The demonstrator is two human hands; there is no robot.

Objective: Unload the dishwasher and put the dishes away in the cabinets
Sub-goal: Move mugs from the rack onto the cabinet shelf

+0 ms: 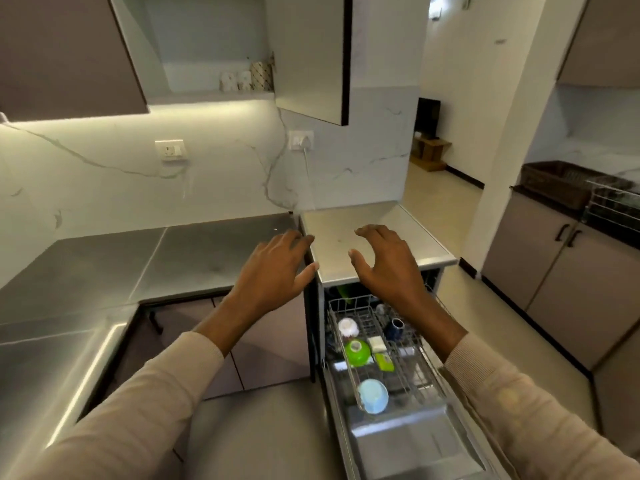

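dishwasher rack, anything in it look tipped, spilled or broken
Nothing stands out. The green bowl, light blue bowl and dark blue mug sit in the rack looking intact, with no spill visible.

Both hands, left hand [277,268] and right hand [384,261], hover empty over the open dishwasher [415,441], rack [349,306] loaded with a green bowl [357,352].

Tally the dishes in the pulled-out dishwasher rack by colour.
Green: 2, round green bowl, flat lime-green piece
White or cream: 2, upturned white cup, square cream piece
Dark blue: 1, dark blue mug
Light blue: 1, light blue bowl
Total: 6 plainly visible
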